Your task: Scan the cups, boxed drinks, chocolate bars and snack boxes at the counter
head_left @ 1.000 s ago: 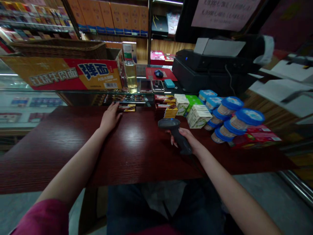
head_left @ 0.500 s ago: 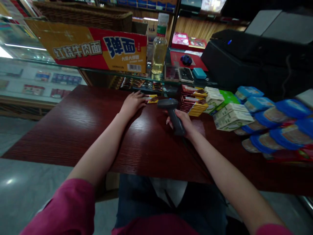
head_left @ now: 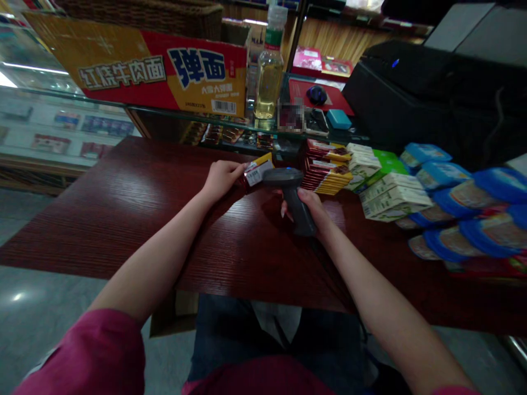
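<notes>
Left hand pinches one end of a red-and-yellow packet, thumb and fingers pressed to it. Right hand wraps the handle of a dark barcode scanner. Packet is tilted over the far part of the brown table, white barcode label showing; scanner head overlaps its right end in view, contact uncertain. Just right of the scanner head: stack of similar packets. Further right, pale cartons, then blue-lidded tubs. Beyond the table, a bottle stands beside a cardboard box.
</notes>
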A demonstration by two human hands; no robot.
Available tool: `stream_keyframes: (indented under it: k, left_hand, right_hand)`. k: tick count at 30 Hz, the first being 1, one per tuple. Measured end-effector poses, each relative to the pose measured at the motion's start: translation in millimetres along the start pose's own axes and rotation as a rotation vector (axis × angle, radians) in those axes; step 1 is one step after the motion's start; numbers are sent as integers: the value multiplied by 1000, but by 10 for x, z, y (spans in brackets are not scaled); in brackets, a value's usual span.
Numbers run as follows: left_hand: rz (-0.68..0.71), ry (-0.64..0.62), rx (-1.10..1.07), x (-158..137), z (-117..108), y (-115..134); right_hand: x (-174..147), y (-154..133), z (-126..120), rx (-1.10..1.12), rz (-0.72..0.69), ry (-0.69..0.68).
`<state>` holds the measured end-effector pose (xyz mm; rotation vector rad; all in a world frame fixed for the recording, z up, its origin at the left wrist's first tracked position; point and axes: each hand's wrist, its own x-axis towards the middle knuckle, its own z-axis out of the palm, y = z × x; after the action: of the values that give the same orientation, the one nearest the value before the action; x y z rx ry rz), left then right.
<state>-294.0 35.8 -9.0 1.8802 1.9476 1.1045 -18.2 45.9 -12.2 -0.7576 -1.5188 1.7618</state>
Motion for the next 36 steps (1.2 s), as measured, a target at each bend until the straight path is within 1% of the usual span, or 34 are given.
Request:
stream_keyframes:
  k: [2, 5, 10, 15, 17, 20, 24, 27, 29, 30, 31, 33, 35, 36]
  left_hand:
    - [-29, -51, -115, -26, 34, 3]
    - [-55, -77, -209, -29, 85, -19]
    - [-73, -70, -247, -3, 126, -68]
    - [-117, -24, -258, 7, 163, -112]
    - [-148, -42, -334, 13, 172, -104]
    - [-241, -104, -523, 16, 157, -33]
    - [-372, -140, -697, -22, 97, 107]
    - [-410, -152, -753, -57, 75, 165]
    - [-378, -126, -760, -64, 82, 195]
    - [-332, -80, -738, -63, 90, 222]
    - [-263, -10, -692, -59, 100, 263]
    - [-94, 171, -549, -47, 129, 401]
    - [74, 325, -410, -26, 180, 612]
    - [147, 369, -361, -11, 219, 734]
  right_hand:
    - [-12, -2, -6, -11, -7, -35]
    - [-15, 8, -25, -16, -11, -50]
    - [-18, 7, -42, 4, -41, -23]
    - [-33, -25, -22, 1, -14, -59]
    - [-28, -24, -13, 10, -10, -57]
    - [-14, -5, -26, 36, -21, -32]
    - [-89, 0, -146, 84, -32, -5]
    - [-288, -28, -319, 86, -19, 6]
    - [-471, -47, -447, 75, -19, 26]
    - [-565, -54, -507, 72, -21, 42]
    - [-657, -59, -564, 73, -25, 65]
    - [-817, -63, -665, 86, -32, 119]
    - [-941, -63, -753, 100, -44, 174]
    - [-990, -63, -793, 106, -53, 200]
